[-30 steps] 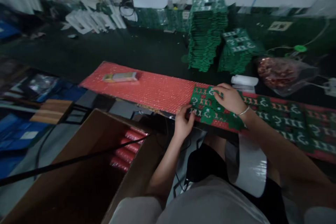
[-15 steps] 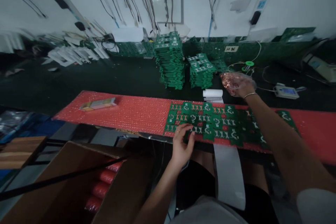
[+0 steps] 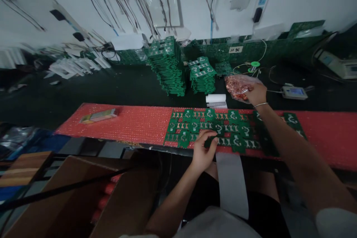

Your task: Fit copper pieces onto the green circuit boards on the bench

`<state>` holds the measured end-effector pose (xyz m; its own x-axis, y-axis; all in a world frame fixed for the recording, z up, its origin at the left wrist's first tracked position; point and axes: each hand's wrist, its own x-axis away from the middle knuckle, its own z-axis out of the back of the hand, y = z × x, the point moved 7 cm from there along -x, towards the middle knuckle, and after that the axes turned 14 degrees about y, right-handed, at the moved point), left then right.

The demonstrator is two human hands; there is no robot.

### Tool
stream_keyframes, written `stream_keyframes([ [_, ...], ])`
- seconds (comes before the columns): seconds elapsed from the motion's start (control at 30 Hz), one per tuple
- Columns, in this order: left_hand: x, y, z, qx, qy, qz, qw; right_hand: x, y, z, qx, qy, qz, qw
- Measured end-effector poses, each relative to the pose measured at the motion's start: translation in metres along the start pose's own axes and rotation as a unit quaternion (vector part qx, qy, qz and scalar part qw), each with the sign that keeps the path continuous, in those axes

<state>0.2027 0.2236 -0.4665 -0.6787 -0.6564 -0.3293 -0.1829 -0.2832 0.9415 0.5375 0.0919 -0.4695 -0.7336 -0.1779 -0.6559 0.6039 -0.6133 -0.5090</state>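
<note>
My left hand (image 3: pixel 205 151) is held low over the front row of green circuit boards (image 3: pixel 238 143), thumb and fingers curved with a gap between them and nothing visible in it. Several such boards lie side by side on red bubble wrap (image 3: pixel 139 119), some with copper-coloured pieces on them. My right hand (image 3: pixel 257 93) is at a clear plastic bag (image 3: pixel 237 84) full of small copper-coloured pieces. Its fingers are drawn together at the bag's side; whether they pinch a piece or the plastic is too small to tell. My right forearm hides some of the boards.
Two stacks of green boards, one tall (image 3: pixel 167 68) and one shorter (image 3: pixel 203 76), stand behind the wrap. A white roll (image 3: pixel 216 99), a solder spool (image 3: pixel 253 67) and a small device with a screen (image 3: pixel 295 92) are nearby. Below left sits a cardboard box (image 3: pixel 64 193).
The view has shifted, so the bench appears further left. My left hand has moved right along the front boards. My right hand stays at the bag, its fingers now showing more clearly.
</note>
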Motion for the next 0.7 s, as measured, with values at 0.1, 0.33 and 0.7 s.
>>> stream_keyframes([
  [0.1, 0.000, -0.006, -0.019, 0.044, -0.006, 0.060, 0.997, 0.008, 0.007, 0.009, -0.019, 0.029, -0.055, 0.998],
  [0.33, -0.011, -0.040, -0.095, 0.330, 0.021, 0.396, 0.856, 0.032, 0.002, 0.041, -0.118, 0.095, -0.107, 0.983],
  [0.7, -0.036, -0.027, -0.200, 0.485, -0.043, 0.548, 0.681, 0.100, -0.089, 0.106, -0.120, -0.062, 0.057, 0.989],
])
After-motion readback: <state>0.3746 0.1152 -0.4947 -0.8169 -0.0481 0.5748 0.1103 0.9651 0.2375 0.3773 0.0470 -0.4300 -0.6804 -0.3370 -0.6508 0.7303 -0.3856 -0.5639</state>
